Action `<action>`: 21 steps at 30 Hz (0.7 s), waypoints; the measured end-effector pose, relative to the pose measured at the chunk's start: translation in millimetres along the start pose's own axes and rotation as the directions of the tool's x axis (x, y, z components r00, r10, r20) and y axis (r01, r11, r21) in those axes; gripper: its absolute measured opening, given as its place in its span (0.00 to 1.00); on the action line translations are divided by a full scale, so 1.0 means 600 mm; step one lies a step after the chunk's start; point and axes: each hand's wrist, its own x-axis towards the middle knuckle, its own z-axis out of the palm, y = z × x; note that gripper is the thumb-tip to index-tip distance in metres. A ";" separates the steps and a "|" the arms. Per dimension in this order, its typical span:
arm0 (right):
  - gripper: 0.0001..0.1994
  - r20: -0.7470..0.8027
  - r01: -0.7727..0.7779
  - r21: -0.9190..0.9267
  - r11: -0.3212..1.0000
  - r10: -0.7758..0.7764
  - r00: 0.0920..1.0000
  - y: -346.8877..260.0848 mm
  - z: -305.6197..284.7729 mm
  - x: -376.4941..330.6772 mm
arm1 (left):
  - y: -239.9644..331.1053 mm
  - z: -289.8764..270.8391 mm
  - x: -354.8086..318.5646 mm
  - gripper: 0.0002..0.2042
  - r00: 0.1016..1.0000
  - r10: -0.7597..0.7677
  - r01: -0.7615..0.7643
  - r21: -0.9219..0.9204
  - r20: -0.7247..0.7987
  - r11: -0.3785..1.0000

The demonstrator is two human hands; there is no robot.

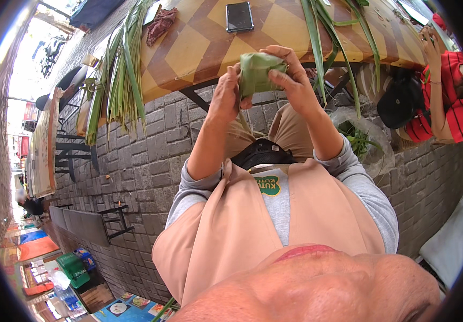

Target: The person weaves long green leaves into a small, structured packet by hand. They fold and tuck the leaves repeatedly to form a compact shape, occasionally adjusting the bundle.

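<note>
Between my two hands is a box-shaped bundle of folded green palm leaf [257, 72], held up just past the near edge of the patterned table [188, 53]. My left hand [225, 92] grips its left side, with a fingertip showing under it. My right hand [293, 78] is closed on the right side, thumb pressed against the near face and fingers over the top. A thin strip hangs below the bundle by my left hand. Long palm leaves [121, 80] drape over the table's left end, and more leaf strips [317, 43] hang over its edge to the right.
A dark phone [240, 17] and a crumpled reddish cloth [161, 26] lie on the table. A person in a red striped top [446, 102] sits at the right. Nearby is a clear plastic bag [373, 147] with green leaf scraps. A dark bench [81, 224] stands on the paving.
</note>
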 end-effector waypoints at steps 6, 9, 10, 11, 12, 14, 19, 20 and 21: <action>0.21 -0.114 -0.107 0.480 0.870 0.183 0.976 0.032 0.004 0.002 | -0.024 -0.003 0.022 0.33 0.842 0.513 -0.486 0.648 0.167 0.586; 0.21 -0.074 -0.161 0.468 0.869 0.220 0.973 0.050 0.026 -0.004 | -0.030 0.002 0.029 0.35 0.696 0.694 -0.572 0.725 0.184 0.382; 0.20 -0.048 -0.195 0.421 0.886 0.237 0.970 0.054 0.030 -0.007 | -0.030 0.002 0.032 0.31 0.701 0.708 -0.604 0.596 0.082 0.529; 0.19 -0.019 -0.228 0.373 0.899 0.253 0.967 0.055 0.036 -0.006 | -0.026 0.004 0.035 0.27 0.698 0.716 -0.638 0.435 -0.020 0.635; 0.18 -0.057 -0.281 0.231 0.932 0.301 0.952 0.046 0.037 -0.005 | -0.021 0.003 0.037 0.25 0.742 0.661 -0.630 0.219 -0.115 0.745; 0.19 -0.163 -0.005 -0.108 0.994 -0.012 0.987 0.042 0.045 -0.011 | -0.011 -0.013 0.045 0.19 0.823 0.547 -0.568 -0.192 -0.154 0.800; 0.18 0.174 0.519 -0.424 0.742 -0.496 0.851 0.020 0.048 -0.029 | -0.008 -0.029 0.049 0.20 0.840 0.513 -0.542 -0.289 -0.176 0.789; 0.17 0.214 0.504 -0.490 0.711 -0.462 0.860 0.011 0.059 -0.037 | -0.011 -0.030 0.051 0.19 0.842 0.509 -0.540 -0.301 -0.180 0.786; 0.18 0.233 0.486 -0.544 0.684 -0.433 0.871 0.005 0.069 -0.042 | -0.012 -0.029 0.052 0.19 0.846 0.497 -0.533 -0.306 -0.194 0.788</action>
